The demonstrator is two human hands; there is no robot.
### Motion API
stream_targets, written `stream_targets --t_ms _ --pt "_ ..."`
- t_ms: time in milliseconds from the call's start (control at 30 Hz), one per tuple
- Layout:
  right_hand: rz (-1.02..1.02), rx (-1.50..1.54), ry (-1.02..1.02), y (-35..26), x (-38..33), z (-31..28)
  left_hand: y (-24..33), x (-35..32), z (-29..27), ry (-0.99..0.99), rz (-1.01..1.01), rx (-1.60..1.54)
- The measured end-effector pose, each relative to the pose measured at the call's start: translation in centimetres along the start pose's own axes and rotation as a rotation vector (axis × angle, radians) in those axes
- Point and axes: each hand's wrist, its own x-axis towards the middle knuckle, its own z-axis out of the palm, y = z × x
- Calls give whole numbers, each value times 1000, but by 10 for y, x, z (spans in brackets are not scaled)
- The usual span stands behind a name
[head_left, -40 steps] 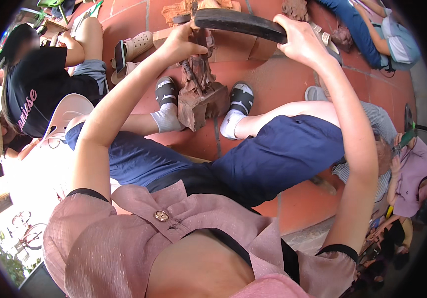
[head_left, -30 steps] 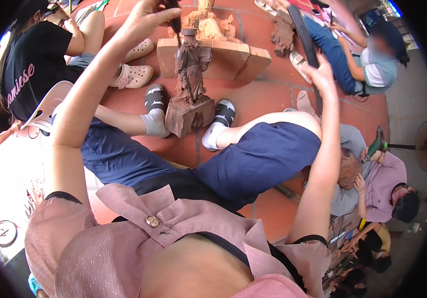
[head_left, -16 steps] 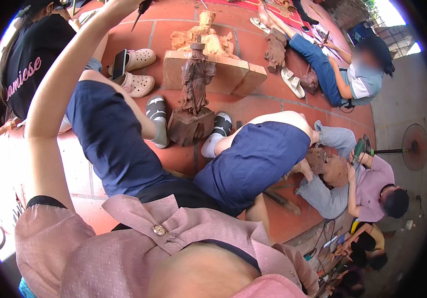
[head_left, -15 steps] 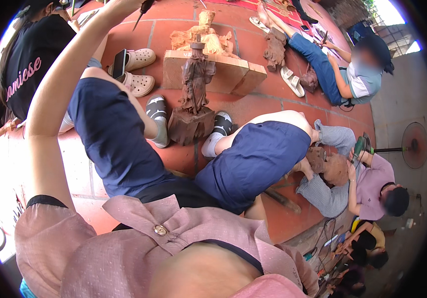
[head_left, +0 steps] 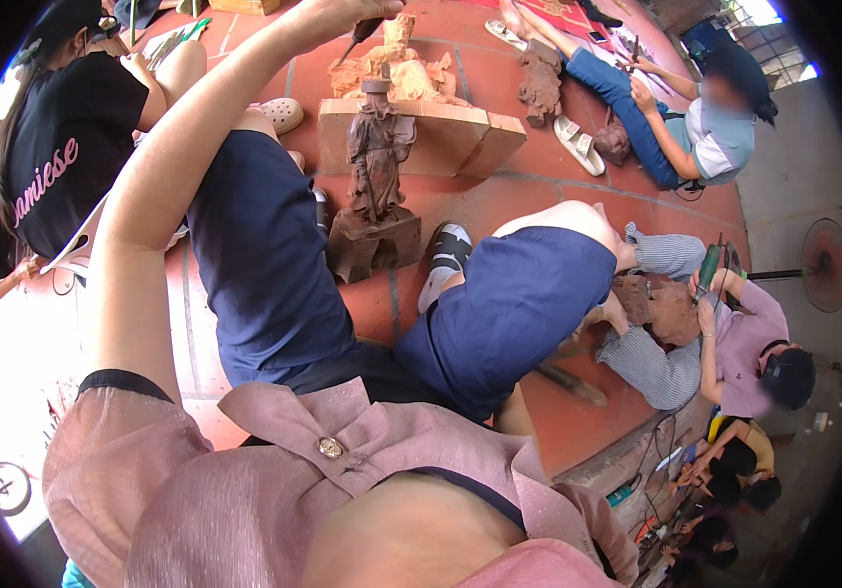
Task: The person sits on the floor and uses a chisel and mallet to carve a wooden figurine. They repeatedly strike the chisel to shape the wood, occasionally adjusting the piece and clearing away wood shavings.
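My left arm reaches up across the left side, and my left hand [head_left: 357, 10] is at the top edge, partly cut off. Its fingers are closed around a thin-pointed tool with a dark handle [head_left: 364, 31]; the tip points down and left. In the picture the tool overlaps a pale carved figure [head_left: 419, 76] on a wooden block [head_left: 411, 142]. A dark brown carved statue [head_left: 375, 162] stands upright on its rough base [head_left: 377, 243] between my feet, below the tool. Whether the tool touches any carving, I cannot tell. My right hand is out of view.
Red floor tiles [head_left: 499, 211] surround the carvings. At the right a co-worker holds a green power tool [head_left: 707, 267] against a brown carving [head_left: 671, 312]. Another person sits at the upper right near a white sandal [head_left: 578, 145]. A person in black [head_left: 78, 147] is at the left.
My left hand has moved right with the tool, from above the floor to over the pale carving. My left knee has shifted right, and now covers much of the shoes and phone beside it.
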Motion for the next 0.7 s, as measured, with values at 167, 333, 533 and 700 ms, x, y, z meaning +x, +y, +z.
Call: stream_targets --t_ms 167,333,533,700 --pt "4 -4 -10 6 3 -4 -8 0 -1 186 -228 -78" --pt "-1 -7 -6 4 8 -9 -32 -19 -34 298 -462 -56" --pt "-33 -29 99 1 10 -38 -37 -34 -33 344 -330 -219" --pt "-227 -38 386 -46 32 -98 -42 -73 -7 402 -228 -52"
